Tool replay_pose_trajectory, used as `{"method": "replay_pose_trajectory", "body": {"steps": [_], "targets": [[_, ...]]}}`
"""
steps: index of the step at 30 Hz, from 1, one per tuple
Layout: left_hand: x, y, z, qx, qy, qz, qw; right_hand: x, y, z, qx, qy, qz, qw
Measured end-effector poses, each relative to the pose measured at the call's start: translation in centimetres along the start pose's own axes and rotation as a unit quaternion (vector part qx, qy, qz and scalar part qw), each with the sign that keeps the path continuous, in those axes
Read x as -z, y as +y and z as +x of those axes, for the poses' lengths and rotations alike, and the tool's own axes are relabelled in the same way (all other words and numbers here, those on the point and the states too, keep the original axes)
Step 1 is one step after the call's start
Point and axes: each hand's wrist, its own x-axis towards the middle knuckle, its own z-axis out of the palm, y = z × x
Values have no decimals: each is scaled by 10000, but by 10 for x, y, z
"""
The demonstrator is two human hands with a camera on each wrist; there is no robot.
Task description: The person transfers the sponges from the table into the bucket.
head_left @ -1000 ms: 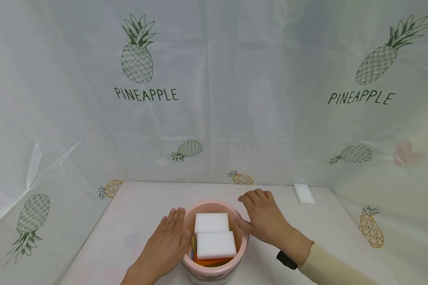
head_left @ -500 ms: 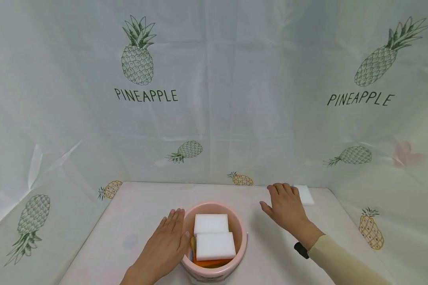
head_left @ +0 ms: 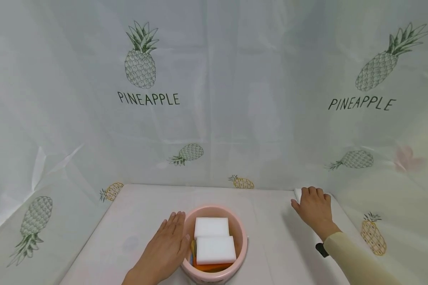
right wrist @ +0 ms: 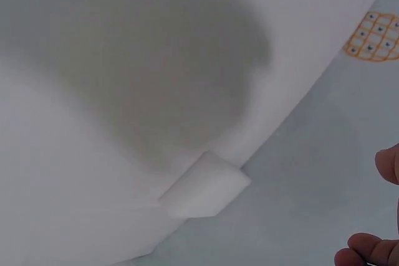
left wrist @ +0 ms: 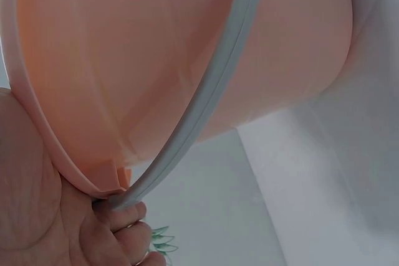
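A pink bucket (head_left: 244, 239) with a grey handle (left wrist: 206, 91) stands at the front middle of the table. Against its left rim rests my left hand (head_left: 163, 247), fingers straight; in the left wrist view its palm touches the rim beside the handle's end. Two white sponges, a rear one (head_left: 211, 227) and a front one (head_left: 215, 250), lie inside the bucket. Over at the back right, my right hand (head_left: 313, 209) hovers above another white sponge (right wrist: 206, 186) with fingers loosely bent and apart from it. In the head view that hand covers most of this sponge.
Under the bucket's sponges show orange (head_left: 214, 267) and yellow pieces, partly hidden. A white cloth covers the table (head_left: 149, 202). Behind it hangs a pineapple-printed sheet (head_left: 249, 118), which meets the table's back edge near the lone sponge.
My right hand has moved from the bucket's right rim rightwards and back, over the lone sponge. My left hand stays at the bucket. The head view has tilted slightly up.
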Motion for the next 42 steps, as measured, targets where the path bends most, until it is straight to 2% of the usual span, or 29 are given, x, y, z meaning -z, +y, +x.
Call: {"method": "replay_pose_trajectory", "body": {"steps": [5, 9, 15, 23, 28, 35, 42], "targets": [[-2, 0, 1, 4, 26, 39, 10000, -10, 25, 2, -226, -324, 27, 9992], [-2, 0, 1, -9, 80, 103, 9999, -20, 35, 2, -335, -293, 30, 9990], [-3, 0, -2, 7, 211, 57, 9998, -41, 43, -1, -335, -241, -54, 9991], [-7, -1, 0, 126, 151, -36, 9998, -58, 50, -3, -277, -317, -126, 9990], [-7, -3, 3, 148, 115, -89, 9998, -63, 53, 1, -236, -491, -195, 9983], [-7, -3, 2, 238, -11, -143, 9996, -68, 57, 3, -337, -742, -29, 9967], [-9, -3, 4, 182, 160, -86, 9997, -71, 66, 4, -615, -870, 139, 9942]]}}
